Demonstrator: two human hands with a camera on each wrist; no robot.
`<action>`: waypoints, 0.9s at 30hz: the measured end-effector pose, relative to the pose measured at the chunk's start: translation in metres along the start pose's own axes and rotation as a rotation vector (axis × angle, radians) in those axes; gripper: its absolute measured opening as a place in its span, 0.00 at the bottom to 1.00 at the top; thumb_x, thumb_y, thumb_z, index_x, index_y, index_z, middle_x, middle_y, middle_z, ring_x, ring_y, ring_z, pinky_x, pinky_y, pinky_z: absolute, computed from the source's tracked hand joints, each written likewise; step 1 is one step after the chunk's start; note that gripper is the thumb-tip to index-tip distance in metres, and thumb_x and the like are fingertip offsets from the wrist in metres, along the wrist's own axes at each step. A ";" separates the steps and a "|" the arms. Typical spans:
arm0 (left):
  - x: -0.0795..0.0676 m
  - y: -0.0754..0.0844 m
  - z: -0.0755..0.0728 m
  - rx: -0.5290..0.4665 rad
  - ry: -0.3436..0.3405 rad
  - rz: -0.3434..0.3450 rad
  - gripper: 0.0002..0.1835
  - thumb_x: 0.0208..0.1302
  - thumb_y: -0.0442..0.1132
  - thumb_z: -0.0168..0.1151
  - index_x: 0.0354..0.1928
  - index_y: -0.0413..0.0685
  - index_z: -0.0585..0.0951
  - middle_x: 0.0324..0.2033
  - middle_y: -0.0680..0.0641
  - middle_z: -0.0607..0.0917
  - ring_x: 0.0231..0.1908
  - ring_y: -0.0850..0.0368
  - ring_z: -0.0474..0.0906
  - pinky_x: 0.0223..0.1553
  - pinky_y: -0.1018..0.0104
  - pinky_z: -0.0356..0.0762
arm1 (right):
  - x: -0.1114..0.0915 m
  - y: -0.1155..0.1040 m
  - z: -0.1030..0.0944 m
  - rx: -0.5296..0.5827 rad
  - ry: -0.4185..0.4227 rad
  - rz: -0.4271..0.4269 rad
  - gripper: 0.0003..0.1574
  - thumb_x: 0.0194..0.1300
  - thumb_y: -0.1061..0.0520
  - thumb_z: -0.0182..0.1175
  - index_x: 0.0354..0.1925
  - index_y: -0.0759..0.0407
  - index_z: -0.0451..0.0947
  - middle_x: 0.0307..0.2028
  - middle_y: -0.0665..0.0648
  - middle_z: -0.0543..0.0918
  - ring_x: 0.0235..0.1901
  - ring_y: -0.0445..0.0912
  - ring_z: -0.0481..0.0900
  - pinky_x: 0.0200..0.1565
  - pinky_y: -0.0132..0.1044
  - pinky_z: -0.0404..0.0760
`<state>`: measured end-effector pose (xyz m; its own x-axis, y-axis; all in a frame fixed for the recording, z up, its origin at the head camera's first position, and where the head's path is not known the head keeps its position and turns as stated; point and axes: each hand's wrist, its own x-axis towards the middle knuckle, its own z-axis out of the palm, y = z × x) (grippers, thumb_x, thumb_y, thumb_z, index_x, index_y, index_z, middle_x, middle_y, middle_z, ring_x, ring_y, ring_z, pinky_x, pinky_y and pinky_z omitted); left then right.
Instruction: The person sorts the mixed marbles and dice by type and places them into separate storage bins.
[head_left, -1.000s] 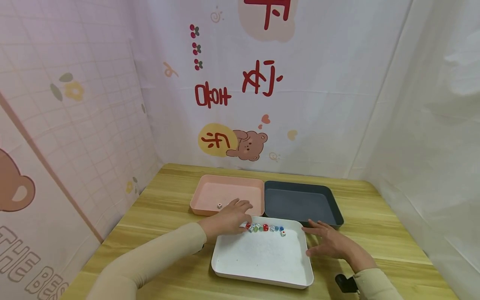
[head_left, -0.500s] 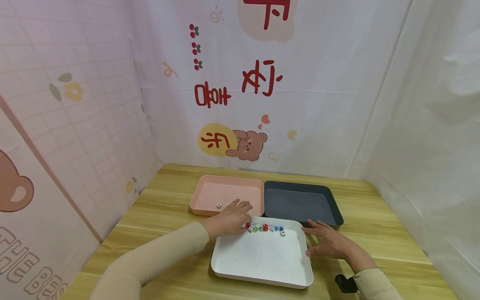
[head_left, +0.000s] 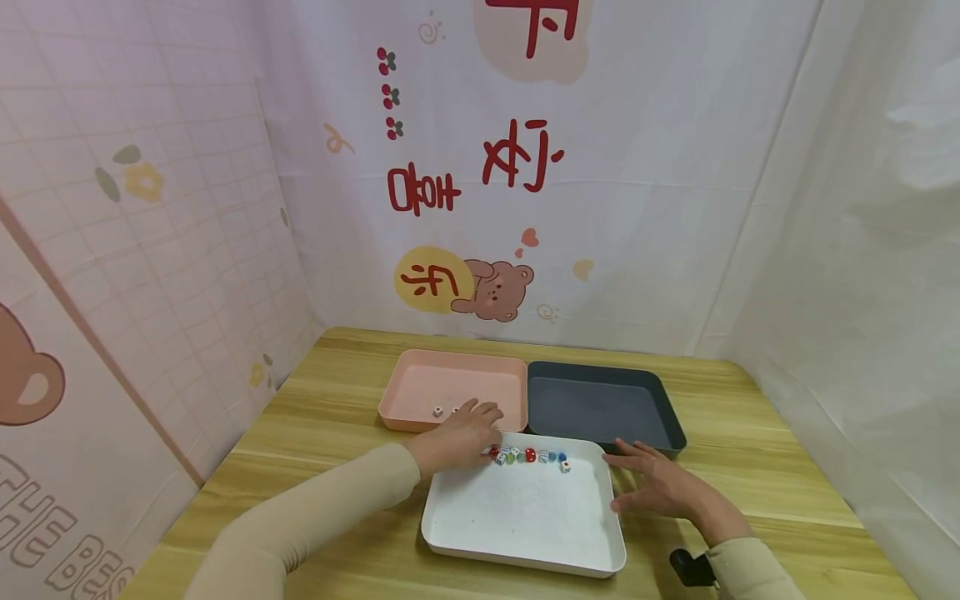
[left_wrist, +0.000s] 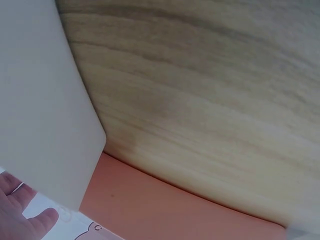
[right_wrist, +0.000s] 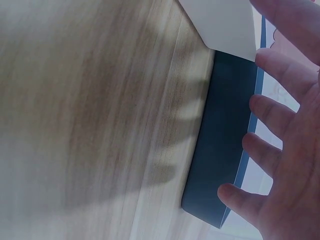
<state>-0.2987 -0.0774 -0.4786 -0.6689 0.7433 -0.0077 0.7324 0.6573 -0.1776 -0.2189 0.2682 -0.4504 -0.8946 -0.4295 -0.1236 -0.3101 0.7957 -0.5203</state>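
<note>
In the head view, the left hand (head_left: 459, 437) reaches over the far left corner of the white tray (head_left: 525, 517), fingers above the pink tray (head_left: 457, 375) and thumb near the dice. Its fingers and thumb look apart, with nothing visible between them; its palm is hidden. Several red, white, green and blue dice (head_left: 530, 456) line the white tray's far side. A white die (head_left: 438, 412) lies in the pink tray, another beside it partly hidden by the hand. The right hand (head_left: 660, 483) rests spread at the white tray's right rim; its fingers look extended in the right wrist view.
A dark blue-grey tray (head_left: 600, 408) stands beside the pink one, behind the white tray. A small black object (head_left: 692, 568) is by the right sleeve. The wooden table (head_left: 757, 467) is bordered by printed white cloth (head_left: 637, 208) behind and at both sides.
A second white die has come into sight in the pink tray beside the left fingers. The left hand has barely shifted; the right hand and the trays stay in place.
</note>
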 end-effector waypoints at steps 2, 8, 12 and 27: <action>0.000 0.000 0.000 -0.002 0.003 0.001 0.11 0.61 0.54 0.71 0.43 0.65 0.86 0.63 0.50 0.75 0.68 0.50 0.63 0.69 0.47 0.58 | 0.000 0.000 0.000 0.000 0.002 0.001 0.50 0.50 0.42 0.76 0.66 0.59 0.73 0.71 0.72 0.59 0.69 0.76 0.47 0.59 0.76 0.56; -0.002 0.000 0.000 0.010 0.016 0.025 0.08 0.61 0.53 0.70 0.39 0.65 0.85 0.61 0.50 0.76 0.68 0.51 0.64 0.69 0.47 0.60 | 0.000 -0.001 0.001 0.001 0.006 0.004 0.50 0.49 0.42 0.76 0.66 0.59 0.73 0.71 0.72 0.59 0.69 0.76 0.48 0.59 0.76 0.56; -0.003 0.000 0.000 -0.012 0.001 0.017 0.08 0.61 0.53 0.70 0.40 0.65 0.86 0.62 0.50 0.76 0.68 0.51 0.62 0.70 0.47 0.58 | 0.001 0.000 0.002 -0.002 0.005 0.003 0.50 0.50 0.42 0.76 0.66 0.59 0.73 0.71 0.72 0.59 0.69 0.76 0.48 0.59 0.76 0.56; -0.008 -0.003 0.000 0.015 0.024 0.025 0.07 0.63 0.54 0.68 0.35 0.63 0.84 0.59 0.49 0.76 0.65 0.51 0.65 0.67 0.47 0.62 | 0.000 0.001 0.003 0.004 0.005 -0.004 0.49 0.50 0.42 0.76 0.66 0.59 0.73 0.71 0.73 0.59 0.69 0.76 0.47 0.59 0.75 0.56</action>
<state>-0.2955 -0.0848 -0.4781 -0.6469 0.7625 0.0117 0.7469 0.6366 -0.1921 -0.2181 0.2683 -0.4534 -0.8948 -0.4308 -0.1171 -0.3127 0.7920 -0.5243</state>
